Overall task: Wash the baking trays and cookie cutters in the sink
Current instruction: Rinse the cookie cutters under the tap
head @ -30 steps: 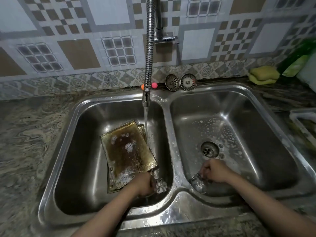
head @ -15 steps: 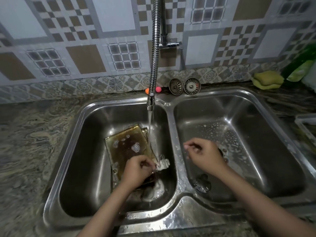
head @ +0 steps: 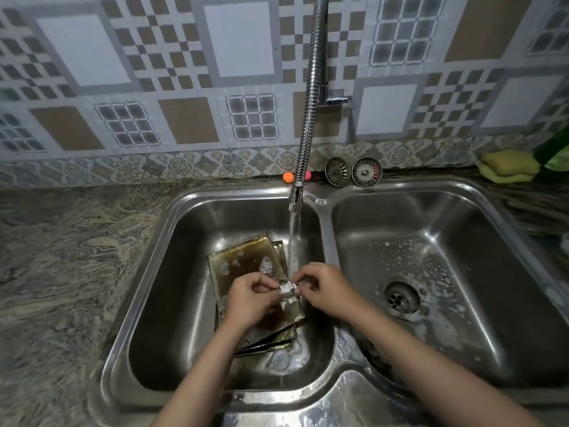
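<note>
A small metal cookie cutter (head: 288,291) is pinched between my left hand (head: 251,295) and my right hand (head: 326,288), right under the running water from the flexible tap (head: 296,198). Both hands hover over the left basin (head: 172,303) of the steel double sink. Below them lie stacked baking trays (head: 246,260), brown-stained with patches of foam, tilted against the basin floor; my hands hide their near part.
The right basin (head: 462,241) holds foam around its drain (head: 401,297). Two sink strainers (head: 354,172) lean against the tiled wall, with an orange ball (head: 288,177) beside the tap. A yellow-green sponge (head: 508,166) sits at the back right. Granite counter (head: 61,257) lies left.
My right hand crossed from the right basin to the left and took hold of the cutter together with my left hand. The cutter rose into the water stream.
</note>
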Available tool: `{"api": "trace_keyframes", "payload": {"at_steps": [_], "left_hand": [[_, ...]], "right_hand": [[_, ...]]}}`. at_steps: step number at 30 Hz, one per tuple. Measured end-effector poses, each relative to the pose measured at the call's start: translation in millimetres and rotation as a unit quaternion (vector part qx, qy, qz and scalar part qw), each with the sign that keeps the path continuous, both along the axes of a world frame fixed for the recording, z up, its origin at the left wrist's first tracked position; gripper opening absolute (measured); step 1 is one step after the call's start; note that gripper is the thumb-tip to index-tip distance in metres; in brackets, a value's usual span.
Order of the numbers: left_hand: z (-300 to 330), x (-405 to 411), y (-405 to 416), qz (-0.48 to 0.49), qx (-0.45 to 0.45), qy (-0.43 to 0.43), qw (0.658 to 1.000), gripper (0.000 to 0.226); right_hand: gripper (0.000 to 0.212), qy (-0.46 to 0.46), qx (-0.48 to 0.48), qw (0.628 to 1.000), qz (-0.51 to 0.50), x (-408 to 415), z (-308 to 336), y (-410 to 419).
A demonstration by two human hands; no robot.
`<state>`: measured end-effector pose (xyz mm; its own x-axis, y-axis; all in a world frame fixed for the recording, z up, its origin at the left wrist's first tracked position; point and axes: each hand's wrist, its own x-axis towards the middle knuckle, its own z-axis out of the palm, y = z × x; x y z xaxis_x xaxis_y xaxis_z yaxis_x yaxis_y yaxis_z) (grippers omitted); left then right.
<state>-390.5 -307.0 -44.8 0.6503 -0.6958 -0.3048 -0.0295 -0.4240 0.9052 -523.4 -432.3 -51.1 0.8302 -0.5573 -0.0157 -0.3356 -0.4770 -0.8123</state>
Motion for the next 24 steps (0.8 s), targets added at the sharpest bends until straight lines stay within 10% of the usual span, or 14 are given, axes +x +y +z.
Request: {"api": "trace_keyframes", "payload": {"at_steps": [16, 24], "left_hand": [[-19, 3, 15, 0.004, 0.045, 0.070, 0.997, 0.018], [-38, -4, 12, -0.231, 0.182, -0.070, 0.953, 0.035]], "right_hand": [[0.022, -0.009, 0.032, 0.999, 0.040, -1, -7, -10], [0.017, -0.069, 0.152, 0.984, -0.056, -1, -2, -19]]}}
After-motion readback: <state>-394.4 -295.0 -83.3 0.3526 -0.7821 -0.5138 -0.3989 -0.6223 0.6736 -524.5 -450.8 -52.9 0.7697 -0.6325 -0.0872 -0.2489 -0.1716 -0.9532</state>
